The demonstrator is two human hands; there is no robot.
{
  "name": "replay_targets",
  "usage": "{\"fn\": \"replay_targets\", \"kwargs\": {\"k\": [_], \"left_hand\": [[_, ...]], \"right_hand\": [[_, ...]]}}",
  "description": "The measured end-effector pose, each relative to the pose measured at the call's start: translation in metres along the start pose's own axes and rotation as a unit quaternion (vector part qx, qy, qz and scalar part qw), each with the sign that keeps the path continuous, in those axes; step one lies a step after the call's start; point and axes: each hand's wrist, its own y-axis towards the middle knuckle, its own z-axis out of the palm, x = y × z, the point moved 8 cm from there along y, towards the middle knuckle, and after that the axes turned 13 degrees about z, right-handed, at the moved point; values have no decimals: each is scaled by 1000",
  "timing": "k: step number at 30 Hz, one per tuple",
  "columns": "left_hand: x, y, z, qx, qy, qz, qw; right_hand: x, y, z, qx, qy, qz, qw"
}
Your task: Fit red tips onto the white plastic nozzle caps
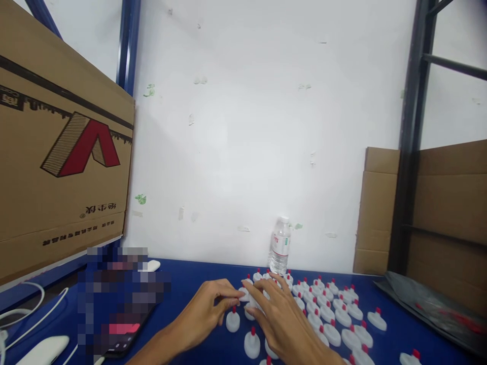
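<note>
Several small white caps with red tips stand in rows on the blue table. My left hand reaches in from below, its fingers curled round one white cap at the near left of the group. My right hand lies over the caps beside it, fingers stretched forward and pressed on a cap between the two hands. Another white cap stands just under my left fingers.
A clear water bottle stands at the white wall behind the caps. A large cardboard box sits on the left shelf. A phone and white cables lie at the left. More cardboard and a dark plastic bag lie right.
</note>
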Motion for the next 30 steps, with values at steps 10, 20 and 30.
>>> {"fn": "replay_targets", "kwargs": {"k": [10, 20, 30], "left_hand": [[7, -2, 11, 0, 44, -6, 999], [-6, 5, -5, -43, 109, -21, 993], [34, -4, -17, 16, 304, -48, 951]], "right_hand": [[1, -3, 2, -21, 18, -30, 999], [-3, 8, -12, -18, -4, 3, 1000], [-165, 10, -73, -91, -46, 192, 976]]}}
